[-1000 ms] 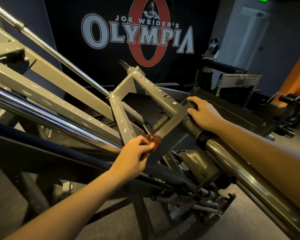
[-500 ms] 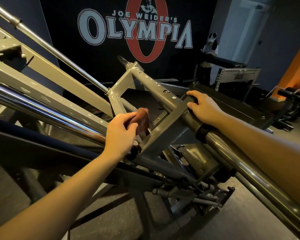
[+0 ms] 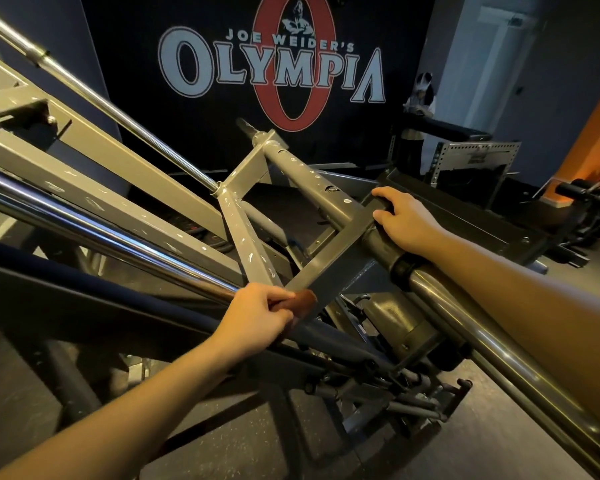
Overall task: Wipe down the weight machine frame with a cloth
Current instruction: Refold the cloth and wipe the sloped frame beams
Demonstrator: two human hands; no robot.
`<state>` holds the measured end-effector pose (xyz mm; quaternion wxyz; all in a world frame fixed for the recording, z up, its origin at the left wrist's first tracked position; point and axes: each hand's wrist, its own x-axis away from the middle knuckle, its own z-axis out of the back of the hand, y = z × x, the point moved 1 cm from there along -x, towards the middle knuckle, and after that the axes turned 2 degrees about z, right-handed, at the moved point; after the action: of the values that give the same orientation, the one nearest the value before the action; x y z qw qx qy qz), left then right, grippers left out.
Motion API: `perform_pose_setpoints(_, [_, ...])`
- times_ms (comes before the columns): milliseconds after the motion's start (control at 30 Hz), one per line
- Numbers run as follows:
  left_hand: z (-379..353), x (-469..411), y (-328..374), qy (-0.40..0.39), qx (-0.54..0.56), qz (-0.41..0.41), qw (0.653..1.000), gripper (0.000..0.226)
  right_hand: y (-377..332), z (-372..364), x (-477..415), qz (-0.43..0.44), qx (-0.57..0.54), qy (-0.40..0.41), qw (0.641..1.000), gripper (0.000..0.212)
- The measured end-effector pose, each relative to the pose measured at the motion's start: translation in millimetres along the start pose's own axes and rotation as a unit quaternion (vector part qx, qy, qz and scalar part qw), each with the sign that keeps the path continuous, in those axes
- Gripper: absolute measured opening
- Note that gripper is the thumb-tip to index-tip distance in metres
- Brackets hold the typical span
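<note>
We see the grey weight machine frame (image 3: 246, 233) filling the middle of the view, its paint chipped in pale flecks. We take its flat crossbar (image 3: 329, 261) as our landmark: this dark bar has its long axis on a diagonal, from the lower left end up to the upper right end.

At the lower left end of the crossbar, our left hand (image 3: 257, 317) grips a small brown cloth (image 3: 300, 301), fingers curled round it, pressing it against the bar's end. Only a bunched part of the cloth shows past the fingers.

At the upper right end of the crossbar, our right hand (image 3: 407, 220) is curled over the bar's top corner, where it meets the round tube (image 3: 312, 181). That tube points away from us and up to the left, with a row of holes along it.

Left of the crossbar, a square strut (image 3: 253, 251) runs up to a joint, and from there a thin steel rod (image 3: 118, 109) climbs toward the upper left. Below that rod 1 thick chrome bar (image 3: 94, 233) lies along the same slant, ending just beside the cloth hand.

Right of the crossbar, another thick steel bar (image 3: 492, 344) runs down to the lower right under our right forearm.

Far behind the crossbar, the dark wall carries an Olympia logo (image 3: 278, 71).
</note>
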<state>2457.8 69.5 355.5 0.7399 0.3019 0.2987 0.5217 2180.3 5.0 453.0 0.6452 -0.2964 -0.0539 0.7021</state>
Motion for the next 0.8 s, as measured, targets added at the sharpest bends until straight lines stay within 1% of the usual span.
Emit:
perform_pose_setpoints(33, [7,-1,4,0.019,0.029,-0.02,0.999,0.026,0,1,0,0.0,0.001,-0.001,1.0,0.051])
perform_pose_setpoints(100, [17,-11,5,0.112,0.064,-0.054,0.99,0.026,0,1,0,0.001,0.004,-0.002,1.0,0.052])
perform_pose_setpoints(133, [18,-19,3,0.154,0.073,-0.057,0.984,0.026,0,0,0,0.001,0.004,-0.002,1.0,0.052])
perform_pose_setpoints(200, [11,-30,0,0.187,0.073,-0.057,0.978,0.033,0,0,0,0.0,0.004,-0.003,1.0,0.052])
perform_pose_setpoints(333, [-24,-23,-12,0.147,-0.021,-0.081,0.986,0.042,-2,1,1,0.0,0.005,-0.001,1.0,0.051])
perform_pose_setpoints(400, [-23,-13,-21,0.115,-0.049,-0.076,0.989,0.043,-3,1,2,-0.001,0.005,0.001,1.0,0.051])
perform_pose_setpoints(433, [-16,-11,-24,0.079,-0.073,-0.073,0.992,0.042,-2,1,1,-0.002,0.004,0.003,1.0,0.051])
perform_pose_setpoints(500, [0,-6,-29,-0.022,-0.146,-0.079,0.986,0.039,-3,1,2,-0.004,0.004,0.004,1.0,0.051])
perform_pose_setpoints(533, [5,-3,-31,-0.059,-0.173,-0.086,0.979,0.039,-4,1,2,-0.005,0.006,0.006,1.0,0.051])
perform_pose_setpoints(567, [7,-1,-32,-0.075,-0.187,-0.099,0.975,0.039,-5,2,3,-0.006,0.008,0.008,1.0,0.051])
perform_pose_setpoints(700, [-2,-1,-31,-0.028,-0.208,-0.187,0.96,0.039,-8,1,6,-0.011,0.008,0.004,1.0,0.052])
perform_pose_setpoints(767, [-13,-3,-33,-0.023,-0.263,-0.23,0.937,0.038,-10,2,8,-0.013,0.007,0.003,1.0,0.052])
perform_pose_setpoints(800, [-20,-4,-33,-0.021,-0.3,-0.238,0.924,0.038,-11,3,7,-0.015,0.007,0.003,1.0,0.052])
